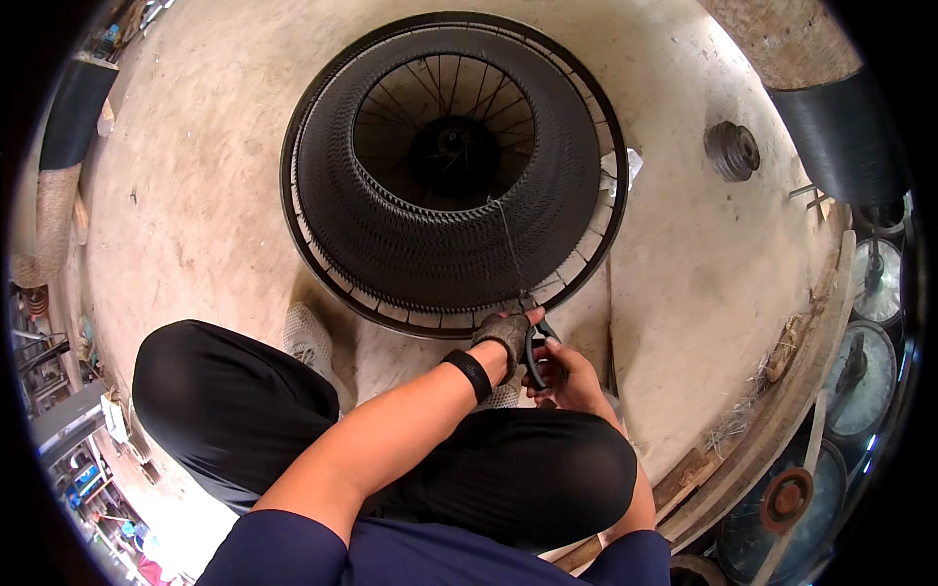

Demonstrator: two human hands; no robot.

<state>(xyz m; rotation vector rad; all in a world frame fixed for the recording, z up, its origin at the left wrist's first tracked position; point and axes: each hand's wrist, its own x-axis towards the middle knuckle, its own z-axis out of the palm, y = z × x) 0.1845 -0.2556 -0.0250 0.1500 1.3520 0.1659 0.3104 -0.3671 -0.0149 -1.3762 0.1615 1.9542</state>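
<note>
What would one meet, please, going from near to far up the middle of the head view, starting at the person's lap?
Black-trousered knees → left hand in a fingerless glove and right hand with black-handled scissors → wheel rim → dark woven basket → spokes and hub → bare concrete floor.

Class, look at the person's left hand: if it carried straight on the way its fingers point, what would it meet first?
Probably the black rim of the woven wire frame, just beyond the left hand; depth is unclear.

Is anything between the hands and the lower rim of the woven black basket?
Nothing visible. The left hand already reaches the basket rim; the right hand holds dark-handled scissors just beside it.
</note>
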